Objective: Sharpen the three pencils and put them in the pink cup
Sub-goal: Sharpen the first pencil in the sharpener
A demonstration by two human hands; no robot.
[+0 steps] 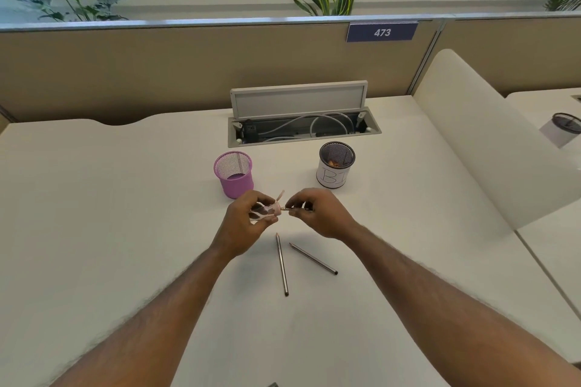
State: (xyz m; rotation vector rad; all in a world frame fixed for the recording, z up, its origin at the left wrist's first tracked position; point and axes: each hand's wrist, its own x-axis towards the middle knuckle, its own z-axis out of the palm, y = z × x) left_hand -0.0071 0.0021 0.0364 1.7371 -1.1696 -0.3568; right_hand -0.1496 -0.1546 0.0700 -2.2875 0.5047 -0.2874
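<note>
My left hand [248, 223] grips a small pink sharpener [273, 209] just above the desk. My right hand [317, 214] pinches a pencil [290, 207] whose tip is in the sharpener; most of that pencil is hidden by my fingers. A thin curl of shaving sticks up from the sharpener. Two more dark pencils lie on the desk below my hands: one [282, 264] nearly straight, one [314, 259] slanting to the right. The pink mesh cup [234, 174] stands upright just behind my left hand, and I see no pencil in it.
A black mesh cup with a white paper label [335, 165] stands right of the pink cup, with brownish bits inside. Behind both is an open cable hatch [301, 127] with wires. A cream divider [471, 148] runs along the right side of the desk.
</note>
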